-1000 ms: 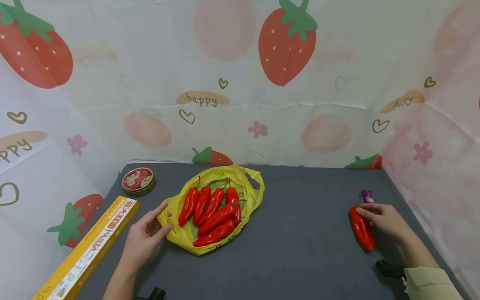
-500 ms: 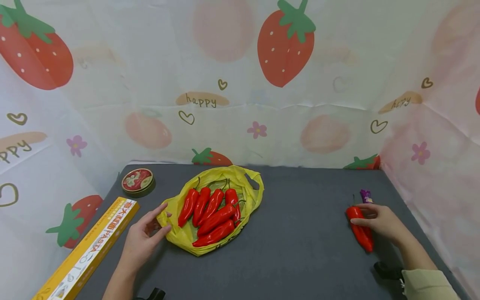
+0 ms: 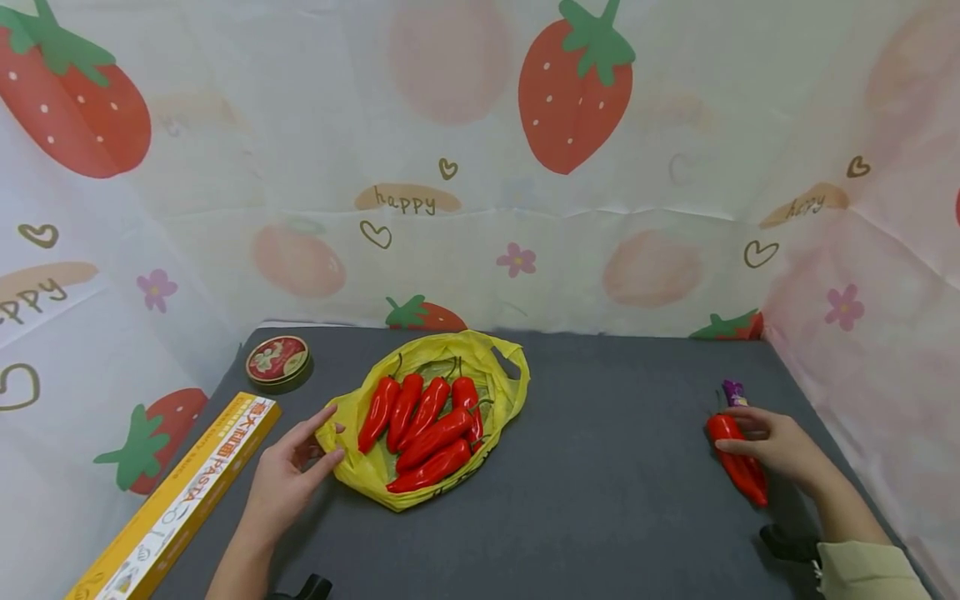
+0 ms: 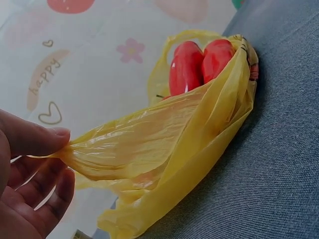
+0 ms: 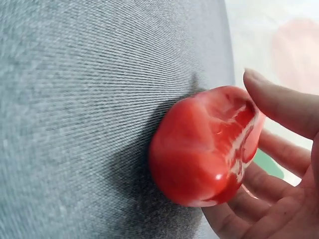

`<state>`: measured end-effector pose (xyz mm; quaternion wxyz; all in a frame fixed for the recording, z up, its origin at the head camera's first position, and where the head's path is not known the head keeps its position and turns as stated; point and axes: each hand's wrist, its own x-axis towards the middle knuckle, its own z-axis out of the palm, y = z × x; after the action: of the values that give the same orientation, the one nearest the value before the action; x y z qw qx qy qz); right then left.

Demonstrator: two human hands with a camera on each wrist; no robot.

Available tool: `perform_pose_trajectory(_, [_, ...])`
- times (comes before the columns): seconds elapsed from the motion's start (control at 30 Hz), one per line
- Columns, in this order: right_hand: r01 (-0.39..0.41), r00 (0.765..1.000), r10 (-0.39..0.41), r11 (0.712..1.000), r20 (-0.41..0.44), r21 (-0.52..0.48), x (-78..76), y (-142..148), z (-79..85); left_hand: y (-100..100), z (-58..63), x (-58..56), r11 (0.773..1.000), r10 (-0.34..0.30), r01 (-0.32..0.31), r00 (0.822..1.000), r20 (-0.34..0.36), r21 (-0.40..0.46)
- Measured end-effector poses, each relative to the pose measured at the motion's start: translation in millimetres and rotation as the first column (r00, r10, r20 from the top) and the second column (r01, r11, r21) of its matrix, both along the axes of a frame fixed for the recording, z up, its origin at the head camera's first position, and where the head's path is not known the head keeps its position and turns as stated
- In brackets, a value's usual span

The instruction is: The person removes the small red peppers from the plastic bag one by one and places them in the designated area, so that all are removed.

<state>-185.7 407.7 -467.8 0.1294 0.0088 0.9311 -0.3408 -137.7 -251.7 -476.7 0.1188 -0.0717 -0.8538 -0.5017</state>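
Observation:
On the left of the head view, my left hand (image 3: 288,475) pinches the near-left rim of a yellow plastic bag (image 3: 348,479). The left wrist view shows the bag's film (image 4: 129,149) stretched from between thumb and fingers. Several red chili peppers (image 3: 431,475) with thin stems lie inside the open bag. Far to the right, my right hand (image 3: 780,446) holds one red chili pepper (image 3: 742,475), thumb on its near side and fingers behind. Its shiny, rounded body (image 5: 194,149) is close above the cloth in the right wrist view; whether it touches cannot be told.
A small purple-wrapped item (image 3: 734,392) lies behind the right hand, partly hidden. A yellow pasta box (image 3: 180,500) lies slantwise on the left, with a round red-lidded tin (image 3: 277,363) beyond it. A strawberry-print sheet (image 3: 525,275) surrounds the grey tabletop (image 3: 585,517).
My right thumb has shifted lower on the pepper. The held pepper moved slightly left, then right, and now slants more. My left hand and the bag have stayed in place.

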Motion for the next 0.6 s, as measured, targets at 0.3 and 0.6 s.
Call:
perform_pose_trajectory(0.3, [-0.018,0.995,0.015,0.999,-0.100,-0.029,4.2,2.3,12.6,0.5,0.4,-0.3,1.000,0.013,-0.013,1.000,0.007,0.001])
perform_pose_trajectory(0.6, [-0.030,0.974,0.017,0.998,-0.228,-0.054,5.4,-26.7,45.2,-0.3,1.0,-0.6,1.000,0.020,-0.020,1.000,0.009,0.009])
